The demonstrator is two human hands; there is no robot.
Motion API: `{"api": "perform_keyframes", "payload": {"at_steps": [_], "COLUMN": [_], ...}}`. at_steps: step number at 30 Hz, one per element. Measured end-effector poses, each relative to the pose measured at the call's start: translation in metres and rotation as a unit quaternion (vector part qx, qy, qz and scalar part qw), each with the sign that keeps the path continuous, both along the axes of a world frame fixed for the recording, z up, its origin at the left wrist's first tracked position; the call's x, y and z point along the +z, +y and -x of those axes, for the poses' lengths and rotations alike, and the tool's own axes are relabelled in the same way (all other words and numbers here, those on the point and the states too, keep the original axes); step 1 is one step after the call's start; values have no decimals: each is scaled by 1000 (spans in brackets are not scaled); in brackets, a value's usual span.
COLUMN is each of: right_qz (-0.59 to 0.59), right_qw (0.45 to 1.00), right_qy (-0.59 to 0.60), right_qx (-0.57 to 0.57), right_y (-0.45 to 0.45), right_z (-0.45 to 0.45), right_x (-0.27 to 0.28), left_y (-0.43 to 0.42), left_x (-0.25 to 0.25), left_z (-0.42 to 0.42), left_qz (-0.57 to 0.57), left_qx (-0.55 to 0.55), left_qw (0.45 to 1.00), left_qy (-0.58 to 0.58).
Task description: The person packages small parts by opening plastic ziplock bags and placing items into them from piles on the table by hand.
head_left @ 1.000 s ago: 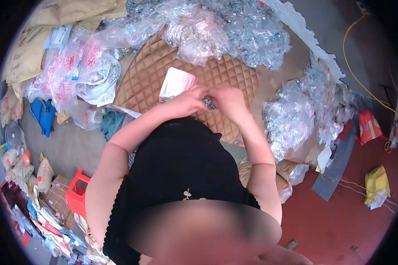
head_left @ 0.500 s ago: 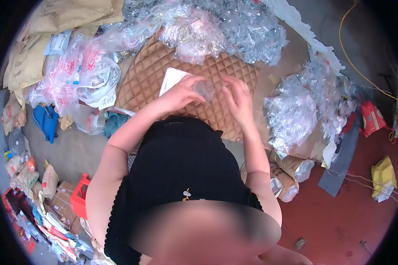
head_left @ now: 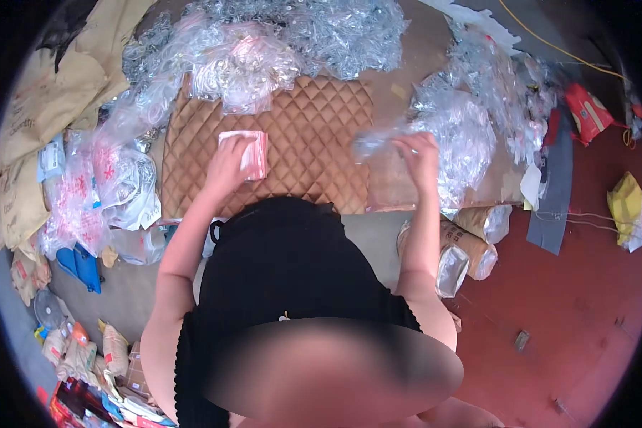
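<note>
My left hand [head_left: 227, 165] lies over a small stack of thin white-and-pink pieces [head_left: 260, 153], its fingers bent and gripping at the stack's left part. Whether the pieces are cards or flat bags, I cannot tell. Farther right, my right hand [head_left: 419, 153] pinches a clear plastic packet [head_left: 378, 143] by its right end. The packet is smeared by motion, so its contents do not show. Beneath both hands is a brown quilted mat [head_left: 314, 143] on the table. Just right of my right hand rises a heap of clear plastic packets [head_left: 464, 143].
More clear packets [head_left: 335, 36] are heaped along the table's far side, with crumpled pink-printed bags [head_left: 100, 178] at left. Brown paper sacks [head_left: 57, 93] lie at far left. Rolled sacks [head_left: 471, 246] stand below the right table edge. A yellow bag [head_left: 624, 210] rests on the red floor.
My hands have moved apart: the left onto the stack, the right out to the right with a clear packet. The view has shifted, and the stack's pink sides now show.
</note>
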State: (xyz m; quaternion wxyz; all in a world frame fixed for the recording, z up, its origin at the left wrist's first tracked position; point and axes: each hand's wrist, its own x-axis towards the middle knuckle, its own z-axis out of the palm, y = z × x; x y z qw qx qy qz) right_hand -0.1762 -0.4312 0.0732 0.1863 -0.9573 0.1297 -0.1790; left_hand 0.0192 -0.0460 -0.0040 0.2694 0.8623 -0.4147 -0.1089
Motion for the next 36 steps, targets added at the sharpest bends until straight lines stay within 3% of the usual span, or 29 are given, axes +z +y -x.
{"api": "perform_keyframes", "payload": {"at_steps": [3, 4, 6, 7, 9, 12, 14, 16, 17, 19, 20, 22, 23, 24, 25, 26, 27, 28, 29, 31, 32, 34, 35, 36], "right_qz": [8, -18, 86, 86, 134, 65, 3, 48, 46, 180, 178, 168, 93, -91, -271, -267, -540, -758, -758, -867, -866, -675, -641, -525], "right_qw": [981, 952, 927, 929, 958, 996, 999, 997, 997, 978, 979, 983, 993, 991, 954, 956, 825, 609, 611, 493, 493, 728, 758, 833], "right_qy": [43, 144, 117, 119, -31, 0, 32, 49, 48, 75, 73, 42, 27, 13, 1, 5, -85, -164, -160, -33, -29, 120, 114, 169], "right_qx": [-189, -269, -345, -340, -253, -66, -24, -43, -39, -72, -68, -66, -74, -102, -127, -121, -147, -164, -164, -71, -72, -25, -27, -45], "right_y": [-75, -95, -105, -100, -76, -47, -22, -13, -15, -17, -20, -35, -42, -49, -52, -53, -52, -47, -44, -29, -19, 0, 4, 17], "right_z": [61, 78, 84, 62, 2, -85, -156, -208, -226, -253, -259, -264, -261, -251, -241, -235, -228, -221, -216, -222, -234, -269, -292, -317], "right_x": [-59, -79, -98, -90, -91, -131, -123, -134, -136, -142, -146, -160, -163, -167, -169, -168, -167, -164, -160, -136, -125, -115, -126, -101], "left_y": [31, 42, 58, 56, 57, 53, 48, 49, 51, 55, 57, 57, 57, 55, 53, 53, 53, 53, 52, 46, 42, 29, 26, 25], "left_x": [-44, -63, -92, -81, -80, -68, -57, -49, -45, -39, -40, -40, -37, -24, -19, -22, -26, -28, -31, -28, -23, -5, 6, 18], "left_z": [25, 27, 30, 30, 26, 17, 5, -2, -5, -12, -14, -11, -11, -12, -14, -16, -19, -21, -24, -31, -32, -42, -48, -51], "left_qz": [-72, -74, -127, -89, -104, -136, -153, -140, -143, -76, -78, 29, 30, -3, -34, -30, 16, 59, 59, 92, 92, 118, 119, 103], "left_qx": [16, 19, -20, -12, 3, 9, 7, -50, -45, -30, -26, 76, 82, 161, 235, 241, 216, 187, 191, 184, 187, 221, 223, 270], "left_qw": [997, 997, 991, 995, 995, 990, 986, 984, 984, 994, 994, 996, 996, 978, 942, 940, 966, 979, 978, 974, 973, 957, 956, 935], "left_qy": [-25, -25, -36, -34, 0, 47, 62, 99, 99, 72, 70, 24, 23, 130, 235, 238, 143, 47, 51, 93, 95, 147, 147, 207]}}
